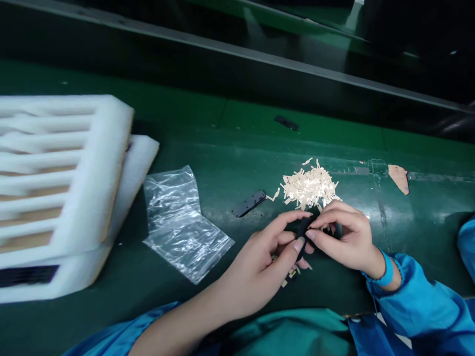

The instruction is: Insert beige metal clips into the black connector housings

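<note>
My left hand [272, 259] grips a small black flat strip-shaped part [303, 235] between thumb and fingers, holding it tilted above the table. At the part's upper end, my right hand [345, 235] pinches with thumb and forefinger; whether a tiny piece sits in that pinch is hidden. Just beyond the hands lies a heap of small cream-coloured strips [309, 185]. A few similar loose pieces [285, 283] show beneath my left hand. Left of the heap rests another black strip-shaped part [249, 203] with small holes or studs, one cream strip near its end.
A clear plastic bag [185, 227] lies left of my hands. Stacked white foam trays [111, 123] with slots stand at the far left, black parts in the lower one. Farther back is a black piece [286, 123]; a brown scrap [399, 178] lies right. A blue sleeve [466, 244] shows at the right edge.
</note>
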{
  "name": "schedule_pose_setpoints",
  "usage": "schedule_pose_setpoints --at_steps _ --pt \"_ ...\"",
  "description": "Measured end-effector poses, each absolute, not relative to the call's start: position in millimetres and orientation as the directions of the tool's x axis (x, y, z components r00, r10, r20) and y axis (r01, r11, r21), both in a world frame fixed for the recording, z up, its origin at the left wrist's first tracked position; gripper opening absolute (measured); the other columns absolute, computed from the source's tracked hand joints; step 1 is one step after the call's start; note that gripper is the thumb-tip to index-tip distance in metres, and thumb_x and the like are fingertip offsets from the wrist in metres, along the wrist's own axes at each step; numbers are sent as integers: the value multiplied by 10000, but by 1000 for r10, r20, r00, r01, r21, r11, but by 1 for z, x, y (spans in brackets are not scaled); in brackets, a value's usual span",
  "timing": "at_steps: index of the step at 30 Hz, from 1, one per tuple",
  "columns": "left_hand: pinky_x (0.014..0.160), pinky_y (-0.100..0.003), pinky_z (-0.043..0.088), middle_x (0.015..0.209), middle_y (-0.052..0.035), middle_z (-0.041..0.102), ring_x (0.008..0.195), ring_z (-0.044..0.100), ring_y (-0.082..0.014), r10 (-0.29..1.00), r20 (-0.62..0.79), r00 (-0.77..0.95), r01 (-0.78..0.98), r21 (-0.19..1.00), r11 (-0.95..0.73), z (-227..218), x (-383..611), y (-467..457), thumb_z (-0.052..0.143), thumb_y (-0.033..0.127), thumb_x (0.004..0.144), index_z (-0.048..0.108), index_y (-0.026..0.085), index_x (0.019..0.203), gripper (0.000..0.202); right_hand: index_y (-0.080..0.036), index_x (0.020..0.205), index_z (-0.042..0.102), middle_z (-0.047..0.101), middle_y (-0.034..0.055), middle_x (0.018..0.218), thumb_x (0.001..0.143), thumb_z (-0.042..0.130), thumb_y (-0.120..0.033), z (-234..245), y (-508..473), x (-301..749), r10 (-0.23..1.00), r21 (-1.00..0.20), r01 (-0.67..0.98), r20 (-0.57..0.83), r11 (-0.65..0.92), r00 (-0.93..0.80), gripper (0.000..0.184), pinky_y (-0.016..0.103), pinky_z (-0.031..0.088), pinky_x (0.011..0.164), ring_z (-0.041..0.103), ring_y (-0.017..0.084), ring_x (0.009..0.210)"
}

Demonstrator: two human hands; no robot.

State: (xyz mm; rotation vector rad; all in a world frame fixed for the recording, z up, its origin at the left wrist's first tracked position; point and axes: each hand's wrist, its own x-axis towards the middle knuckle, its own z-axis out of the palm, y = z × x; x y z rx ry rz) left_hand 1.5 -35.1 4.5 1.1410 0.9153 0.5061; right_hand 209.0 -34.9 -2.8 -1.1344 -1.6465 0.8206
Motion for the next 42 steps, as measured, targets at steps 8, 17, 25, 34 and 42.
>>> schedule_pose_setpoints --at_steps 8,17,25,34,42 --pt "562 -183 595 884 -38 799 785 792 -188 812 -261 523 141 965 220 7 4 -33 504 283 1045 480 197 1409 375 -203 865 706 657 3 723 798 780 -135 -1 -37 207 934 -848 399 347 350 -82 121 283 444 521 553 144 597" --pt "692 -215 624 890 -23 792 801 793 -174 822 -148 551 196 980 45 2 2 -35 458 232 1067 469 198 1423 358 -214 755 678 621 -7 652 812 737 -131 0 -40 203 951 -852 435 308 290 -30 117 284 414 500 526 137 550" --pt "566 -203 553 745 24 692 590 682 -132 828 -76 556 279 955 -100 0 2 -37 430 199 1075 476 183 1444 373 -208 697 671 576 -23 616 790 730 -144 0 -40 201 977 -890 418 212 182 26 126 261 392 486 491 119 524" --pt "608 -205 601 916 -40 783 752 778 -170 815 -151 560 233 972 20 0 2 -34 452 260 1075 481 205 1470 400 -196 786 713 581 -25 663 778 739 -180 -1 -37 203 993 -931 359 97 64 74 32 237 386 483 495 111 544" --pt "516 -205 564 945 -65 795 751 784 -196 809 -248 532 210 965 158 0 2 -33 485 332 1067 488 221 1483 430 -200 729 681 563 -39 602 777 732 -188 -4 -36 202 999 -973 225 -51 -52 10 71 225 365 459 461 104 511"
